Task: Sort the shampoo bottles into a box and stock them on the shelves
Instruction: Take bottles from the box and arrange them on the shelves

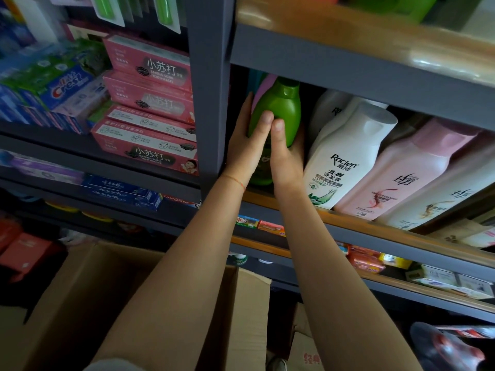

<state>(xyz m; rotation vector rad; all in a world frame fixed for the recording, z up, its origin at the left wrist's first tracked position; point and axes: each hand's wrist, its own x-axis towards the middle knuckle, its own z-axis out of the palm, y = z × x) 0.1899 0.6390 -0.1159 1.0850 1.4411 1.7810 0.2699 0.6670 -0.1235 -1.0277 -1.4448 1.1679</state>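
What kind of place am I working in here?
Most likely a small shop or its stockroom: metal shelving packed with toothpaste boxes and shampoo bottles, and an open cardboard box on the floor below.

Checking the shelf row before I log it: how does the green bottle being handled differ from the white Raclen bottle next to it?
The green bottle is slimmer, with a green cap; the white Raclen bottle is broader, with a white cap. The left hand and right hand both grip the green bottle; nothing touches the Raclen bottle. The green bottle's label is mostly hidden by the hands; the Raclen label faces out. Both are on the same shelf, caps up.
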